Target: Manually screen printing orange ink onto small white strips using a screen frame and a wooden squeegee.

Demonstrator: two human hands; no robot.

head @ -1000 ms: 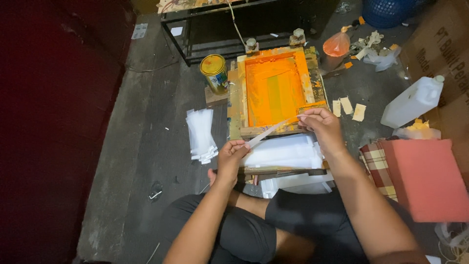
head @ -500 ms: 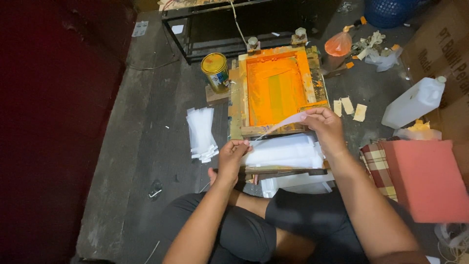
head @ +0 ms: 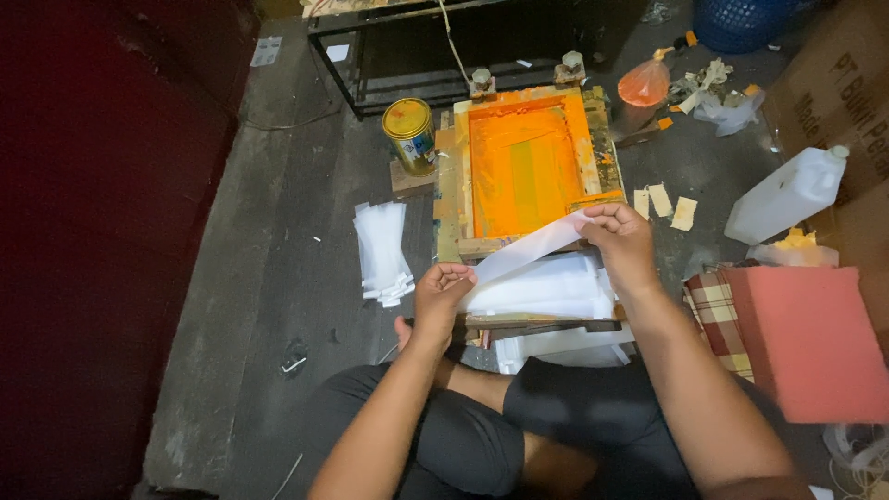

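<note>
Both hands, left hand (head: 443, 294) and right hand (head: 619, 239), pinch a white strip (head: 532, 250) mid-frame, below the orange printing frame (head: 523, 167).

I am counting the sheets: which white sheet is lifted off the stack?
The white sheet held between left hand and right hand; others lie stacked flat.

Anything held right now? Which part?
A white plastic strip, held by both ends: left hand at its near end, right hand at its far end.

Bare forearms, dark shorts (head: 463, 435)
</note>
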